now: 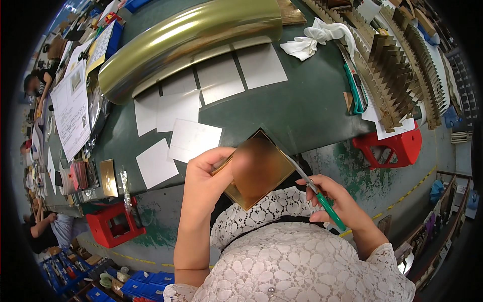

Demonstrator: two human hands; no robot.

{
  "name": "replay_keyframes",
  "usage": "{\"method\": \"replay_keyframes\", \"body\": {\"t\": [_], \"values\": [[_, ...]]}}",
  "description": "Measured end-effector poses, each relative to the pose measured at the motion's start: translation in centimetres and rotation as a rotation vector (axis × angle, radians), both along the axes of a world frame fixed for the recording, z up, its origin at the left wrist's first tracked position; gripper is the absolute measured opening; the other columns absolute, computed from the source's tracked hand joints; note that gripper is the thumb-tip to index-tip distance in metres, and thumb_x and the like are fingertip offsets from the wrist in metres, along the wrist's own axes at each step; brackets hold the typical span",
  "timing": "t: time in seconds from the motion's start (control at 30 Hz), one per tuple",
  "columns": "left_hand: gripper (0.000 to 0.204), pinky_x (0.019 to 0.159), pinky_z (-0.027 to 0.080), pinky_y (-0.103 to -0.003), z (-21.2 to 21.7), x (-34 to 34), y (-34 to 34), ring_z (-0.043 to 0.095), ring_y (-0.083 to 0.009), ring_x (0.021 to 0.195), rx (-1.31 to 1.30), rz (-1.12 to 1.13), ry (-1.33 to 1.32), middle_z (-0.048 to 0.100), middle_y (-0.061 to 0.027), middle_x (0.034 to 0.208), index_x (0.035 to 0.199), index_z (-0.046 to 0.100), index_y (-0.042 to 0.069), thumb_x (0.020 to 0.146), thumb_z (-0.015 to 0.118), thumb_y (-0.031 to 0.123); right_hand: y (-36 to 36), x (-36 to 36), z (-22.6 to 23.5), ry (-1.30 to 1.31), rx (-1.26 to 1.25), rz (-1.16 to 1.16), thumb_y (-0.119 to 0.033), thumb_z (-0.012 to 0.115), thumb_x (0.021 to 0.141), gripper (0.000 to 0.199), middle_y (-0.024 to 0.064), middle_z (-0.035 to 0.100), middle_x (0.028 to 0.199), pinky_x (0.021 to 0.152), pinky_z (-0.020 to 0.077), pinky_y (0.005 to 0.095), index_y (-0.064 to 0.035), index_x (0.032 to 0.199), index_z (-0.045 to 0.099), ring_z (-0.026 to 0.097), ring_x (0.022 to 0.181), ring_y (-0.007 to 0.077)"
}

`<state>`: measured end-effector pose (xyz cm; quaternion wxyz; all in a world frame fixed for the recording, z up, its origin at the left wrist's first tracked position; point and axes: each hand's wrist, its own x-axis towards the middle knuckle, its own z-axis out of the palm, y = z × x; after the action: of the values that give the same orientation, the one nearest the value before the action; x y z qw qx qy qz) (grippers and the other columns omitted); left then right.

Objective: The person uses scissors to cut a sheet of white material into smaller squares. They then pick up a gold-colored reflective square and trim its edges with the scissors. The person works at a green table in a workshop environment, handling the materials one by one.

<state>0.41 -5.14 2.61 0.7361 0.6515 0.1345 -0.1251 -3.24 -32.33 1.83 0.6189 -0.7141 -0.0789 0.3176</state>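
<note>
My left hand pinches a shiny bronze-gold square plate by its left edge, thumb and fingers closed on it. The plate is tilted cornerwise in front of my body, mirror-like, with a thin gold border and dark edges. My right hand is closed around a green-handled tool with a long narrow silver blade. That blade runs up to the plate's right edge, close to it or touching; I cannot tell which. Fingers partly hide the tool's handle, so its exact kind is unclear.
A large gold foil roll lies across the green table, with several white square cards before it. A green utility knife, white cloth and slotted racks lie right. Red stools stand below; papers lie left.
</note>
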Motion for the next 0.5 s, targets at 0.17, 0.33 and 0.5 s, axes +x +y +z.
{"method": "replay_keyframes", "body": {"t": [0.17, 0.33, 0.5], "values": [[0.014, 0.052, 0.037, -0.017, -0.15, 0.03, -0.13, 0.050, -0.0011, 0.059, 0.005, 0.007, 0.001, 0.061, 0.0030, 0.069, 0.092, 0.069, -0.002, 0.085, 0.070, 0.011, -0.10, 0.00, -0.12, -0.013, 0.002, -0.001, -0.022, 0.084, 0.069, 0.068, 0.0049, 0.050, 0.099, 0.078, 0.0427, 0.0265, -0.0060, 0.127, 0.053, 0.050, 0.089, 0.0142], [0.014, 0.053, 0.039, -0.017, -0.17, 0.06, -0.12, 0.052, -0.0017, 0.061, 0.010, -0.001, 0.003, 0.063, 0.0021, 0.071, 0.092, 0.069, -0.001, 0.085, 0.071, 0.011, -0.16, -0.03, -0.27, -0.013, 0.004, -0.003, -0.023, 0.085, 0.068, 0.068, 0.0050, 0.050, 0.099, 0.079, 0.0425, 0.0264, -0.0061, 0.127, 0.053, 0.050, 0.089, 0.0141], [0.013, 0.056, 0.043, -0.017, -0.11, 0.14, -0.38, 0.056, -0.0030, 0.063, -0.029, 0.013, 0.005, 0.065, 0.0005, 0.074, 0.092, 0.069, -0.002, 0.086, 0.070, 0.010, -0.16, 0.02, -0.14, 0.002, 0.008, -0.010, -0.023, 0.084, 0.069, 0.068, 0.0047, 0.049, 0.099, 0.078, 0.0425, 0.0261, -0.0063, 0.127, 0.053, 0.050, 0.088, 0.0139]]}}
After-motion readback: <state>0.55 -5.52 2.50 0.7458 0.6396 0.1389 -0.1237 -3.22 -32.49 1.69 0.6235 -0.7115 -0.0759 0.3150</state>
